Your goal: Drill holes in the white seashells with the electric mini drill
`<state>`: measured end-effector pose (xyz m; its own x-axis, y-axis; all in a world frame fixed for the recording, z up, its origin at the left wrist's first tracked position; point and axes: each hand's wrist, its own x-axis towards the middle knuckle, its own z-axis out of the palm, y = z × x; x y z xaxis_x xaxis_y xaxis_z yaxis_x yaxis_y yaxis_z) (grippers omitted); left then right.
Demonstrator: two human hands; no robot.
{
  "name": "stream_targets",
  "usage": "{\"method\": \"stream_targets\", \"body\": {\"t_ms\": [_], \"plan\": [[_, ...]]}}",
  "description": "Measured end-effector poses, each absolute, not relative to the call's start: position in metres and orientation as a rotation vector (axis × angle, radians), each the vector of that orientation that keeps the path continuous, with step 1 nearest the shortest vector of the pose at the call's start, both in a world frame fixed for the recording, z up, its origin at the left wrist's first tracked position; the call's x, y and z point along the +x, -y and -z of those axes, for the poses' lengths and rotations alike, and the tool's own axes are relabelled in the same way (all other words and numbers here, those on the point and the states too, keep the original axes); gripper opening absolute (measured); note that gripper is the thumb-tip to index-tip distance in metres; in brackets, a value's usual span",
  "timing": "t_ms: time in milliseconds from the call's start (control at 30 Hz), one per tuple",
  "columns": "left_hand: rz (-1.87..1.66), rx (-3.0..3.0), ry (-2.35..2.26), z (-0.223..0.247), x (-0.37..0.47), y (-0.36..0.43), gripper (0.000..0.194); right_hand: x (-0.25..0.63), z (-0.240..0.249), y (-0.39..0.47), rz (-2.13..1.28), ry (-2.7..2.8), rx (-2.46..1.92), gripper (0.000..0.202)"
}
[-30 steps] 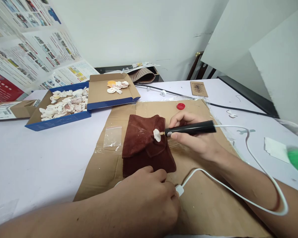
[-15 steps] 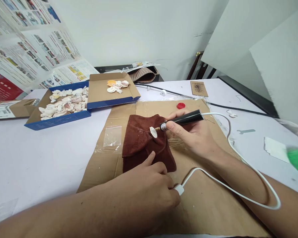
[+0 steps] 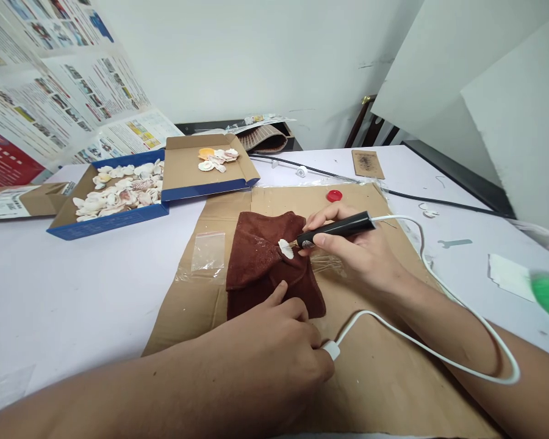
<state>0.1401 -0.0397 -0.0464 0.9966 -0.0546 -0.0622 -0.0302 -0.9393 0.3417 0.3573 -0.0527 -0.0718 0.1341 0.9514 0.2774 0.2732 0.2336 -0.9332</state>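
My right hand (image 3: 352, 244) is wrapped round a black pen-shaped tool (image 3: 343, 228) with a white cable. The tool's metal tip touches a small white shell (image 3: 286, 249) over the dark red cloth (image 3: 256, 250). My left hand (image 3: 288, 347) rests at the cloth's lower edge, its thumb lying on the fabric and its other fingers curled round a white cable connector (image 3: 332, 349). Under the cloth lies a brown cardboard sheet (image 3: 379, 378).
A blue box (image 3: 110, 222) of shells stands at the left, its lid (image 3: 183, 177) holding several more. Beyond my right hand are a red cap (image 3: 333, 196), a black cable (image 3: 315, 169) and a wrench (image 3: 455, 243). A small plastic bag (image 3: 208, 251) lies left of the cloth.
The tool has tilted a little flatter, and its tip has moved slightly right and down. The shell has turned with it. My left hand has stayed nearly still.
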Motion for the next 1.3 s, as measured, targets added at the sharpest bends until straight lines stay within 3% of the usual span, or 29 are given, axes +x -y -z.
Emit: {"method": "stream_targets", "body": {"t_ms": [667, 1200, 1300], "plan": [[0.108, 2.825, 0.06, 0.047, 0.14, 0.039, 0.018, 0.357, 0.076, 0.05, -0.867, 1.139, -0.899, 0.014], [0.006, 2.839, 0.146, 0.047, 0.142, 0.033, 0.021, 0.346, 0.07, 0.051, -0.913, 0.887, -1.075, 0.002], [-0.117, 2.907, 0.05, 0.038, 0.142, 0.02, 0.02, 0.345, 0.073, 0.049, -0.869, 0.877, -1.06, 0.017]]}}
